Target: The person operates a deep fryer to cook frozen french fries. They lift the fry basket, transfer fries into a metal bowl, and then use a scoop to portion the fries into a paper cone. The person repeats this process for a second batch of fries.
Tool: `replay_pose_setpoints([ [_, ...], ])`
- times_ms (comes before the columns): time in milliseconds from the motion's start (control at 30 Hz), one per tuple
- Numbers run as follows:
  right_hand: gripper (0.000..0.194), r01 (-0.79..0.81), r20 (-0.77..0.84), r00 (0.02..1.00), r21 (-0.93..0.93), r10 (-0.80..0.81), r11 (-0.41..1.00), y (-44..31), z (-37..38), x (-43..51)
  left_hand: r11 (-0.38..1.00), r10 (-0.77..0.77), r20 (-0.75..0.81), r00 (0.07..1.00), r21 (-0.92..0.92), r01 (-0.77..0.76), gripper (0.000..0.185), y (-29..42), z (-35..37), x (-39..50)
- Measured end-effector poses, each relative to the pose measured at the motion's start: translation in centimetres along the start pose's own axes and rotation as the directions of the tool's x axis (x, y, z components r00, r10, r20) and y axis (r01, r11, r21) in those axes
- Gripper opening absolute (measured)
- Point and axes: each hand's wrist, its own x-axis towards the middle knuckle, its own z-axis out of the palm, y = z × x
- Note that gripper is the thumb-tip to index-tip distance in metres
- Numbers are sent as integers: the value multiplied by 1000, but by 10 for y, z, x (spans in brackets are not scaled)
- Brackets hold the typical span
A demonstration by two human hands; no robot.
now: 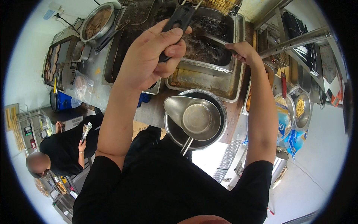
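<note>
My left hand (156, 50) grips the black plastic handle (182, 17) of a wire fry basket (221, 6). The basket is at the top edge of the view, partly cut off, over the back of the deep fryer; yellowish food shows through its mesh. In my right hand (242, 52) is the dark grip of a metal utensil (214, 38), whose far end is lost in the dark, bubbling oil (202, 51). The fryer vat's metal rim (208, 65) runs below both hands. Nearer my body, a metal ladle with a pouring lip (197, 119) rests in a round metal bowl (169, 130).
At left are a metal bowl of brown food (98, 23), a griddle with patties (53, 63) and a plastic bag (83, 84). A person (64, 142) holds tongs (85, 131) there. On the right stand a fries bowl (302, 109), blue bags (296, 140) and a metal rack bar (296, 42).
</note>
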Motion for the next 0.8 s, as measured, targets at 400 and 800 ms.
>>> replay_pose_setpoints([
  [400, 34, -76, 243, 970, 320, -4, 944, 5, 30, -5, 1000, 26, 11, 1000, 8, -26, 36, -10, -9, 9],
  [800, 42, 213, -33, 977, 220, -211, 952, 19, 25, -32, 1000, 6, -10, 1000, -12, -6, 31, -5, -13, -6],
])
